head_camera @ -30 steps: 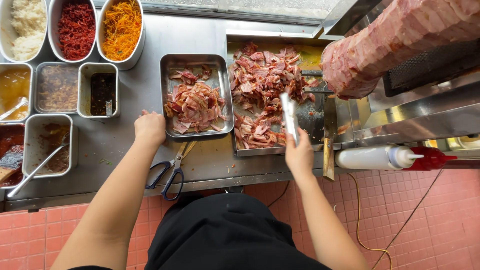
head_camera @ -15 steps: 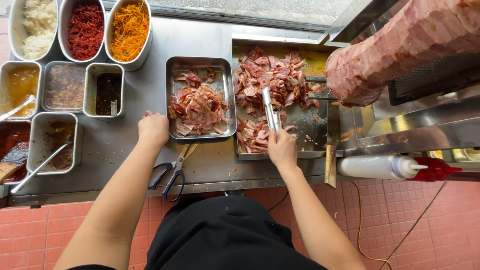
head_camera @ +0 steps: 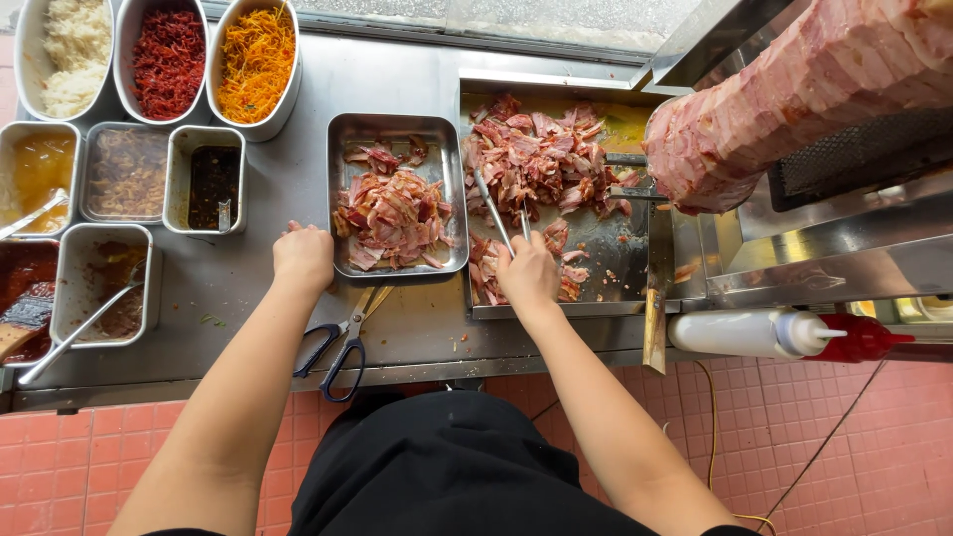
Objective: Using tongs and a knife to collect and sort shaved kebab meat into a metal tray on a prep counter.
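Slim metal tongs (head_camera: 493, 210) are gripped in the right hand (head_camera: 527, 274) above the large steel tray of shaved reddish meat (head_camera: 556, 169) beside the vertical spit. The left hand (head_camera: 303, 256), fingers curled, is pressed against the smaller rectangular steel pan of meat (head_camera: 397, 199) on the steel desk (head_camera: 417, 328), black-handled scissors (head_camera: 342, 342) lying nearby.

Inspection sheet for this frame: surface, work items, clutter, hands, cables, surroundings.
Surface: steel counter, greasy.
Work items: metal tongs over the meat tray; small pan of shaved meat beside it.
Clutter: scissors; topping tubs; sauce pans; squeeze bottles.
Hands: left hand rests by the small pan; right hand grips the tongs.
Cables: yellow cord on the floor.
Surroundings: meat spit, pink tiles.
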